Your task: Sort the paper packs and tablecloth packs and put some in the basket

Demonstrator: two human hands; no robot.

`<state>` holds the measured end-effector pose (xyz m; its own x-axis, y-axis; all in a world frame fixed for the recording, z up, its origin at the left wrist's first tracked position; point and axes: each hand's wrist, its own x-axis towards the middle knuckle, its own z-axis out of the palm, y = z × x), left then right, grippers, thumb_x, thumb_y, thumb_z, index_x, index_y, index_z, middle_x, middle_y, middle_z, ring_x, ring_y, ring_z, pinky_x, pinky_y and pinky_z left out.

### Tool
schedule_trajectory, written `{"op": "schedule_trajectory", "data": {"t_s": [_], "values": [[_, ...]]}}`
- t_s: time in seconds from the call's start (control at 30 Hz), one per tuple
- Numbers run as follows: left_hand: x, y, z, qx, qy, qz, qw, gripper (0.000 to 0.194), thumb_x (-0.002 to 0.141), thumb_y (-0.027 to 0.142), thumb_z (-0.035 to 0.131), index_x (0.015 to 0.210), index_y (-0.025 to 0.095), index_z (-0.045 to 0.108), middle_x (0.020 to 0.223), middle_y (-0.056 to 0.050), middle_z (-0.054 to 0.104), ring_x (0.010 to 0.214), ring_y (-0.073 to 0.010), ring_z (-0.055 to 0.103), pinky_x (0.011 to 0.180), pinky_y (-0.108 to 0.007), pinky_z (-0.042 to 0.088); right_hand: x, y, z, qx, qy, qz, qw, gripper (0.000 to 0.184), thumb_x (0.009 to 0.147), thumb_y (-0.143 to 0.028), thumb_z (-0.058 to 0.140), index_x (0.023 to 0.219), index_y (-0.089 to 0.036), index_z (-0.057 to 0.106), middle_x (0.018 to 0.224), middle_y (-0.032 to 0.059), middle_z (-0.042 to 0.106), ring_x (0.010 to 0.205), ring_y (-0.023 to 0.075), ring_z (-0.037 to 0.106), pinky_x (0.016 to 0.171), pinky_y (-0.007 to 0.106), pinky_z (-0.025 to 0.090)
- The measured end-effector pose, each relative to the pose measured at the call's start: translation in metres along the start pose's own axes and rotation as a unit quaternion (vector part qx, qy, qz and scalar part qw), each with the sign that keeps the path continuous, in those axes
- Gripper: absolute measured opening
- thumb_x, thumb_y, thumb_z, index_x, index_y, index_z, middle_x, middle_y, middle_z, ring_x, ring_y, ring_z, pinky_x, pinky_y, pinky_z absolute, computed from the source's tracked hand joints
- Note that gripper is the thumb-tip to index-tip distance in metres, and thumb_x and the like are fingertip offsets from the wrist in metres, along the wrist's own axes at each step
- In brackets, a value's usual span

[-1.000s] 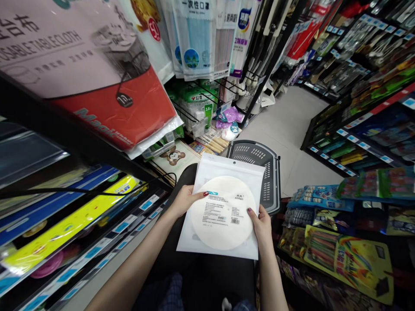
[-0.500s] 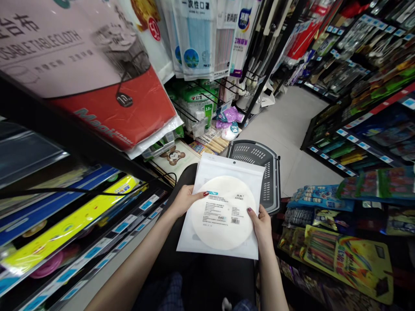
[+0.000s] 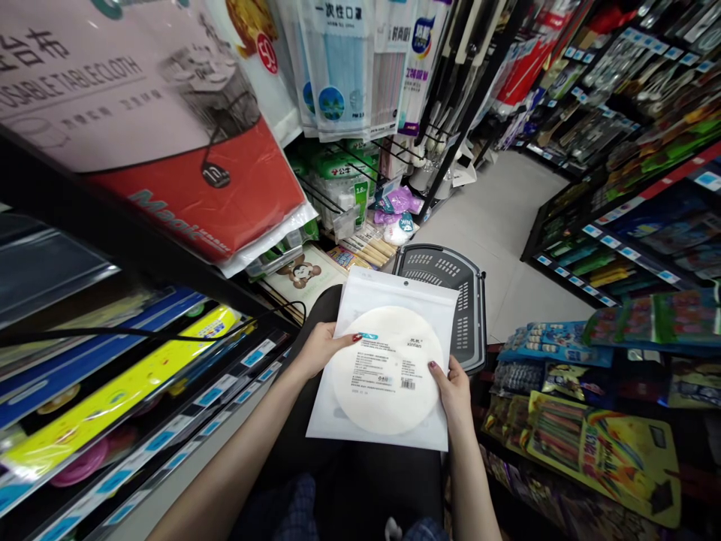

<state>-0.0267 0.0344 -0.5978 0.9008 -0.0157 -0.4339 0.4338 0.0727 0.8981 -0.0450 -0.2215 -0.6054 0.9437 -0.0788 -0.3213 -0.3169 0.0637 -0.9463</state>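
One white packet [image 3: 388, 421] is held already, print up — sides pinched by left hand [image 3: 321, 348] and right hand [image 3: 455, 391], thumbs on top — just isn't placed in the basket [image 3: 472, 323].

This place is looking like a shop. Little price tags [image 3: 161, 440] are lining the front edges of the shelves [image 3: 185, 417]. A tablecloth pack [image 3: 140, 120] and face mask packs [image 3: 339, 75] are hanging on the left, candy packs [image 3: 605, 454] are filling the right, and a shopping basket [image 3: 470, 300] is showing beside the floor [image 3: 521, 203].
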Motion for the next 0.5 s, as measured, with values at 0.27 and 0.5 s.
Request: {"op": "schedule_trajectory", "data": {"t_s": [0.27,0.5], "values": [[0.0,0.0,0.0,0.002,-0.003,0.001,1.0,0.039,0.057,0.04,0.069,0.078,0.008,0.066,0.079,-0.011,0.069,0.066,-0.0237,0.062,0.055,-0.029,0.047,0.0,-0.001,0.002,0.004,0.004,0.007,1.0,0.029,0.065,-0.031,0.066,0.09,-0.017,0.058,0.094,0.0067,0.065,0.082,0.0199,0.06,0.071,0.029,0.048],[0.002,-0.003,-0.002,0.022,-0.004,0.04,0.999,0.04,0.064,0.046,0.061,0.081,0.01,0.067,0.078,-0.008,0.068,0.068,-0.0215,0.061,0.057,-0.027,0.045,-0.024,-0.049,-0.005,-0.025,0.066,0.021,0.997,0.035,0.062,-0.033,0.067,0.091,-0.015,0.058,0.087,0.0091,0.066,0.071,0.0207,0.061,0.059,0.03,0.049]]}}
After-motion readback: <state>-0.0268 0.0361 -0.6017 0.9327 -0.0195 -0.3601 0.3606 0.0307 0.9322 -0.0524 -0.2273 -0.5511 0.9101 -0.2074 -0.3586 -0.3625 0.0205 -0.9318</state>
